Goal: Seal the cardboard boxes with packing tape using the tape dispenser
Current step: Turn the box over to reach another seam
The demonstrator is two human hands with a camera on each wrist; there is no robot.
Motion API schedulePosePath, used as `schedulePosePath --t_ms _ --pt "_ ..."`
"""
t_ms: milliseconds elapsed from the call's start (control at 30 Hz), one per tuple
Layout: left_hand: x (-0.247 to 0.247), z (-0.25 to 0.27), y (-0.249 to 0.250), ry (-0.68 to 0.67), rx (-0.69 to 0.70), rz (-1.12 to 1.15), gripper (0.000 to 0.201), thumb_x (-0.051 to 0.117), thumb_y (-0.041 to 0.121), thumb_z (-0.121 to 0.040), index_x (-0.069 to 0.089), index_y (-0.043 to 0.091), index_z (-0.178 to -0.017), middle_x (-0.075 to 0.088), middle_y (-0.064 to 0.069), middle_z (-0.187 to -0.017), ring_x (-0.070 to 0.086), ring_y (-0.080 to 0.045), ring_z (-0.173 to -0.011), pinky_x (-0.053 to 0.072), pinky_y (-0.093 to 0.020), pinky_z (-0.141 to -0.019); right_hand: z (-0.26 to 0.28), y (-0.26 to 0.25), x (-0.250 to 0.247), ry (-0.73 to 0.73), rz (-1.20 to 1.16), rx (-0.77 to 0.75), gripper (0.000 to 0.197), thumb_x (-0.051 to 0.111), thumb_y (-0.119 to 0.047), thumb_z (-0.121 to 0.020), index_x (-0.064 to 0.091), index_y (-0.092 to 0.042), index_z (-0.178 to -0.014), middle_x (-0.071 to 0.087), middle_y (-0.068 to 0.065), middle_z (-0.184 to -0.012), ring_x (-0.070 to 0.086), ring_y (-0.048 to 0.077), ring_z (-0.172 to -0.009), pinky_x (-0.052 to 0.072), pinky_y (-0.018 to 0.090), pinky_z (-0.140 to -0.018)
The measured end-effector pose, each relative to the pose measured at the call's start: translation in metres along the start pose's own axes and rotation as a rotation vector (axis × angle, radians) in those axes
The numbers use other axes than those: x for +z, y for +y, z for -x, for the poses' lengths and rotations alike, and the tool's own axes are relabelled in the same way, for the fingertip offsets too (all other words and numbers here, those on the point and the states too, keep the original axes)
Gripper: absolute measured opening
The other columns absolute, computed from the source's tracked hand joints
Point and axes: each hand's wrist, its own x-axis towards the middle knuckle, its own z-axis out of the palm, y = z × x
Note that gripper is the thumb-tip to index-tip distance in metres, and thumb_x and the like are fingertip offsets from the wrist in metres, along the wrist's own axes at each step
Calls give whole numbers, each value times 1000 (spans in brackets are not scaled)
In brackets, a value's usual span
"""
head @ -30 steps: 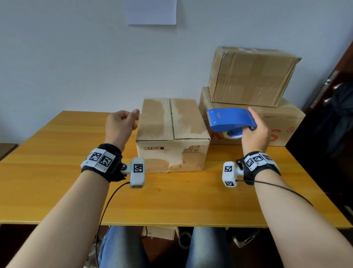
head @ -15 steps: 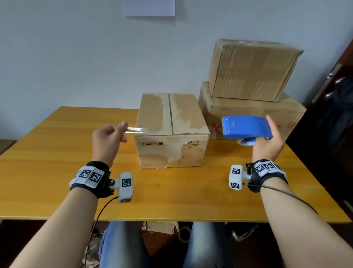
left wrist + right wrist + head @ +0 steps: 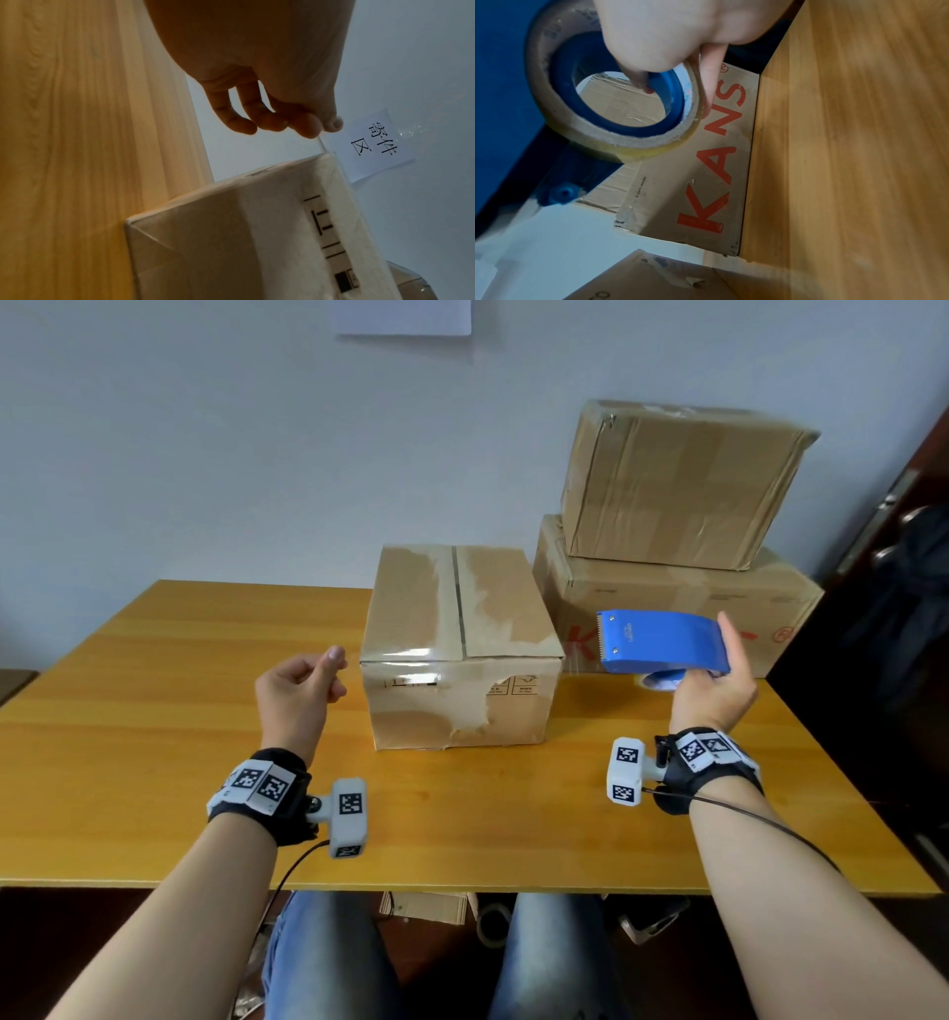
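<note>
Head view: your right hand (image 3: 711, 695) grips the blue tape dispenser (image 3: 662, 642) in the air, right of the small cardboard box (image 3: 462, 649) and in front of the two stacked boxes (image 3: 678, 531). Right wrist view: fingers (image 3: 639, 81) hook through the tape roll (image 3: 608, 91) core, one finger lying along its outer edge. Your left hand (image 3: 298, 695) hangs just left of the small box, thumb and forefinger pinched on a clear tape strip (image 3: 322, 145); left wrist view shows the strip running from the fingertips (image 3: 308, 127) to the box's top corner. Shiny tape crosses the box's near top edge. Small box sits mid-tabletop (image 3: 154, 711), top flaps closed, centre seam not taped.
</note>
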Motion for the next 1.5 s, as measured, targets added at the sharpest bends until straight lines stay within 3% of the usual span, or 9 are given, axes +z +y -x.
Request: schedulePosePath --t_ms 400,733,833,900,1000,1100,1167,1333,1500 --pt "2 -11 1 75 -1 -48 20 69 35 -94 73 24 -78 64 6 -58 53 -8 -55 48 -26 -60 12 1 11 5 -3 82 64 53 14 -87 63 -28 -134 64 -7 -125 61 10 -114 47 2 -72" --pt "4 -35 -6 13 -21 -357 37 52 48 -100 68 25 -74 72 3 -79 65 -28 -77 55 -48 -75 36 7 18 -52 104 138 62 54 10 -92 61 -31 -138 58 -23 -104 57 8 -101 44 8 -68" --pt "6 -35 -1 -59 -38 -383 29 46 44 -103 69 28 -111 70 6 -85 67 -27 -86 55 -44 -74 37 7 19 -42 110 155 61 54 9 -92 62 -31 -137 56 -24 -101 58 10 -100 47 19 -74" --pt "6 -39 0 -134 -160 -363 49 46 46 -103 39 36 -150 69 5 -93 65 -21 -87 56 -42 -74 37 7 20 -49 125 149 61 54 9 -93 61 -30 -138 57 -20 -103 58 10 -100 47 18 -73" --pt "3 -43 -1 -102 -319 -368 69 49 46 -101 13 34 -158 64 -8 -116 63 -30 -104 55 -46 -82 37 5 19 -44 139 142 60 55 9 -93 60 -27 -139 58 -14 -110 56 8 -102 47 20 -76" --pt "11 -42 19 191 -137 -384 53 51 19 -99 33 15 -149 58 -9 -130 50 -32 -126 42 -47 -105 36 5 16 -29 147 160 60 55 9 -92 60 -28 -139 58 -14 -114 54 6 -104 46 17 -76" --pt "30 -32 47 227 108 -390 45 53 12 -95 47 17 -139 61 0 -124 50 -24 -123 43 -41 -104 34 3 12 -39 147 146 60 54 9 -92 60 -28 -139 60 -13 -118 54 4 -105 42 4 -69" --pt "108 16 93 -300 429 -356 28 56 6 -94 66 22 -115 66 11 -104 60 -2 -96 51 -22 -89 30 -3 7 -72 120 116 62 50 13 -91 59 -23 -141 60 -10 -121 55 6 -108 38 -6 -64" --pt "166 39 80 -685 409 -583 35 58 16 -96 60 18 -131 59 -4 -124 54 -21 -113 45 -31 -99 22 -10 1 -84 146 66 64 50 11 -90 56 -25 -142 59 -13 -122 54 4 -110 38 -6 -68"
